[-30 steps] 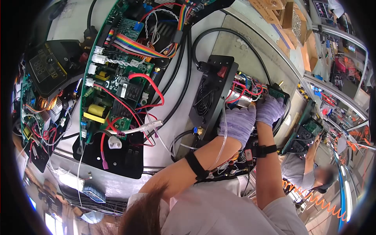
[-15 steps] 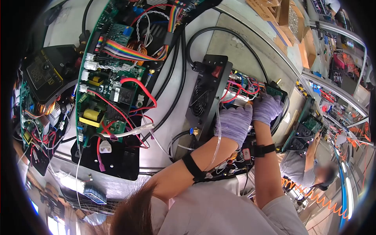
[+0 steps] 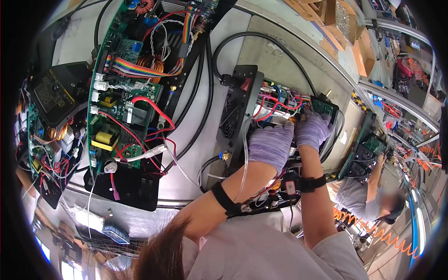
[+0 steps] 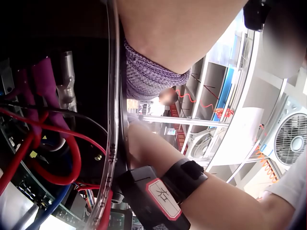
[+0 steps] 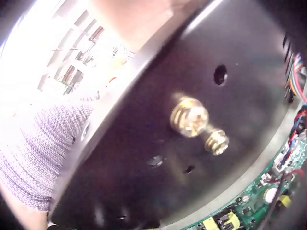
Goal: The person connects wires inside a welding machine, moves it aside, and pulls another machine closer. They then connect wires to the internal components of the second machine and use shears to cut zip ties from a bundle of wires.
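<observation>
Both gloved hands work at the far end of a black-framed unit [image 3: 255, 88] with a fan panel. The left hand [image 3: 270, 145] lies over its middle, fingertips close to the red and blue wires [image 3: 279, 105]. Beside it on the right, the right hand [image 3: 312, 131] reaches down at the edge of a small green board [image 3: 324, 108]. Fingertips of both are largely hidden, so any held thing cannot be made out. In the left wrist view a purple glove [image 4: 146, 76] shows behind a clear tube [image 4: 113, 120]. Brass screws [image 5: 189, 117] stand on a black panel [image 5: 144, 134] in the right wrist view.
Left of the unit lies a large open green circuit board [image 3: 126, 100] with loose wires. Another device [image 3: 56, 95] is at far left. Black cables [image 3: 205, 93] curve between them. Cardboard boxes [image 3: 345, 21] stand at the back; another person [image 3: 359, 196] is at right.
The whole head view has shifted, so the unit and boards appear further left. Both hands stay at the same end of the unit, with only slight changes of pose.
</observation>
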`<state>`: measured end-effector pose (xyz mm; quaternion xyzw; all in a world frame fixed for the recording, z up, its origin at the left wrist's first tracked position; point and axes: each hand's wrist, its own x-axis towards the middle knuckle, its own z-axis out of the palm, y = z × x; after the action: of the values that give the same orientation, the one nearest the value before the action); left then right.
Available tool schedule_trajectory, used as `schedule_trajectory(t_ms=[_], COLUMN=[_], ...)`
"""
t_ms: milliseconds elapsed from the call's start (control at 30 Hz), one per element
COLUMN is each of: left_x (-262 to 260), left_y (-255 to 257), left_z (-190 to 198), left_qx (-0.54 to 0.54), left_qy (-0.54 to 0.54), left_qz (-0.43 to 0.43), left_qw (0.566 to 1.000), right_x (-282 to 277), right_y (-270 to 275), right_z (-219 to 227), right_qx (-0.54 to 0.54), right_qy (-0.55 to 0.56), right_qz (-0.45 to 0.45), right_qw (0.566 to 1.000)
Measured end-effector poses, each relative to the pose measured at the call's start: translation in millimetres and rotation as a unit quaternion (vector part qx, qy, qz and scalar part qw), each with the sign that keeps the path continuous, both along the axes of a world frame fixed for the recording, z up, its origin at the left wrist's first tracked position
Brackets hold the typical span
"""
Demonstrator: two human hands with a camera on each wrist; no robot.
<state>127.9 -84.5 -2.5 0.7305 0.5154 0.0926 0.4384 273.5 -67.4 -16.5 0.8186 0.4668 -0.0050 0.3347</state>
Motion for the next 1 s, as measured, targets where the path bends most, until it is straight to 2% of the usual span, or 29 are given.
schedule_trajectory(t_ms=[133, 400, 500, 600, 633, 700, 767, 1000], left_x=[0.3, 0.7, 1.6, 3.3, 2.9, 1.3, 2.7, 1.9], left_y=[0.6, 0.7, -1.9, 0.3, 0.6, 1.4, -4.8, -0.2], left_z=[0.9, 1.5, -1.0, -0.4, -0.7, -0.9, -9.1, 1.8], left_qx=[-0.007, -0.015, -0.005, -0.01, -0.015, -0.021, 0.02, 0.021], left_qy=[0.007, 0.02, 0.02, 0.015, 0.015, 0.016, 0.005, 0.014], left_qz=[-0.013, -0.026, -0.026, -0.033, -0.03, -0.022, -0.002, -0.001], left_qw=[1.0, 0.999, 0.999, 0.999, 0.999, 0.999, 1.0, 1.0], right_x=[2.1, 2.1, -3.5, 2.5, 2.7, -2.5, -2.1, 22.6], right_y=[-3.1, -1.1, 9.1, 3.1, -3.3, -9.7, -20.3, -42.7], right_z=[-1.3, 2.7, 12.4, 15.1, 16.8, 33.2, 41.9, 54.9], right_qx=[-0.003, -0.011, -0.071, -0.074, -0.009, 0.015, 0.056, 0.114], right_qy=[0.013, 0.029, 0.038, 0.039, 0.058, 0.047, 0.047, 0.122], right_qz=[-0.004, 0.043, 0.011, 0.029, 0.054, 0.081, 0.108, 0.115], right_qw=[1.0, 0.999, 0.997, 0.996, 0.997, 0.995, 0.991, 0.979])
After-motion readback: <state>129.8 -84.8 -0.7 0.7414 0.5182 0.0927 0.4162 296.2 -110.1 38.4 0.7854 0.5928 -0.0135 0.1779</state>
